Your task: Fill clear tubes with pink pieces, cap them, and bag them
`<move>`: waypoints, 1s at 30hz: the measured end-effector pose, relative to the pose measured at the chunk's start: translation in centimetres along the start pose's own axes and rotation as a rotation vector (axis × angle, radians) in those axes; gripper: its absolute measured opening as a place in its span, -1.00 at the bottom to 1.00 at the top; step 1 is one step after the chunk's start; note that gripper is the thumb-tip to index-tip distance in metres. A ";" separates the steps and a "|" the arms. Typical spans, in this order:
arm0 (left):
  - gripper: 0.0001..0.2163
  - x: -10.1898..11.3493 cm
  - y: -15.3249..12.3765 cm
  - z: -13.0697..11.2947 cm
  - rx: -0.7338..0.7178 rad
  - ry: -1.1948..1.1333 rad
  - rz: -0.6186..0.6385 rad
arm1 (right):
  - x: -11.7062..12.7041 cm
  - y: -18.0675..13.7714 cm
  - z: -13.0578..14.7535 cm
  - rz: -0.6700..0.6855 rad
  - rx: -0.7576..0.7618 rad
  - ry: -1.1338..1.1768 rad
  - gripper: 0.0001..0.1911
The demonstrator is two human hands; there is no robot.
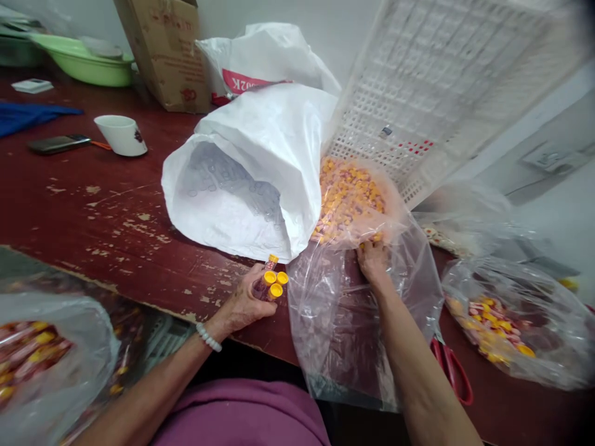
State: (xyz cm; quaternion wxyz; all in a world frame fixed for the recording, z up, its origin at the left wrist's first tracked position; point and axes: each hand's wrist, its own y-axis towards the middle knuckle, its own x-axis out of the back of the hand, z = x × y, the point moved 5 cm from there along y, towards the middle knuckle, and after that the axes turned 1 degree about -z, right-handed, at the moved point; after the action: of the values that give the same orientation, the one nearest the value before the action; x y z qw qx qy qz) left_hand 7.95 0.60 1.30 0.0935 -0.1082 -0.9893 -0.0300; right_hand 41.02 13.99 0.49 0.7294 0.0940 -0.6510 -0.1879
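My left hand (246, 303), a beaded bracelet (209, 337) at its wrist, is closed around several small clear tubes with yellow caps (271, 282), filled with pinkish bits. It is held above the table edge, just below the mouth of a white sack (251, 179). My right hand (373, 263) reaches into a clear plastic bag (341, 310). Its fingertips touch the near side of a heap of similar yellow-capped tubes (348, 198). Those fingers are mostly hidden, so their grip cannot be made out.
A white plastic crate (418, 80) leans behind the bag. On the right are red-handled scissors (453, 371) and another bag of tubes (502, 328). A cup (121, 135), phone (59, 144), cardboard box (167, 56) and green basin (86, 62) are on the left. An open bag (93, 322) is lower left.
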 end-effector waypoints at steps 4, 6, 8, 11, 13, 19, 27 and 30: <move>-0.84 -0.3 -0.1 -0.5 -0.143 0.155 -0.005 | 0.6 -0.3 0.0 0.021 0.052 0.038 -0.62; -0.81 -0.5 -0.2 -0.6 -0.209 0.234 0.003 | 1.8 -1.0 0.4 -0.017 0.031 0.145 -0.64; -0.76 -0.8 -0.4 -0.8 -0.241 0.260 0.016 | 3.8 -2.5 1.3 -0.079 -0.061 0.351 -0.62; -0.73 -1.2 -0.5 -1.2 -0.247 0.267 0.031 | 7.1 -6.6 4.8 -0.087 -0.164 0.804 -0.58; -0.78 -1.6 -0.6 -1.6 -0.235 0.271 0.042 | 8.9 -9.9 8.7 0.005 -0.140 1.090 -0.65; -0.79 -2.7 -0.9 -1.6 -0.205 0.277 0.071 | 10.6 -16.7 17.2 0.104 0.019 1.315 -0.81; -0.80 -2.5 -1.2 -0.8 -0.162 0.149 0.050 | 12.3 -17.3 18.0 -0.051 0.433 0.884 -0.70; -0.75 -2.2 -1.2 -0.6 -0.052 -0.027 0.054 | 12.5 -17.5 18.6 -0.057 0.634 0.615 -0.43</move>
State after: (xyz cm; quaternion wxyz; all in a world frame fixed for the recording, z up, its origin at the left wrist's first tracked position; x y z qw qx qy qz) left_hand 9.91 -1.12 1.46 0.0783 -0.1379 -0.9860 -0.0519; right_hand 21.05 -4.89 7.75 0.8188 0.3826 -0.4263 0.0376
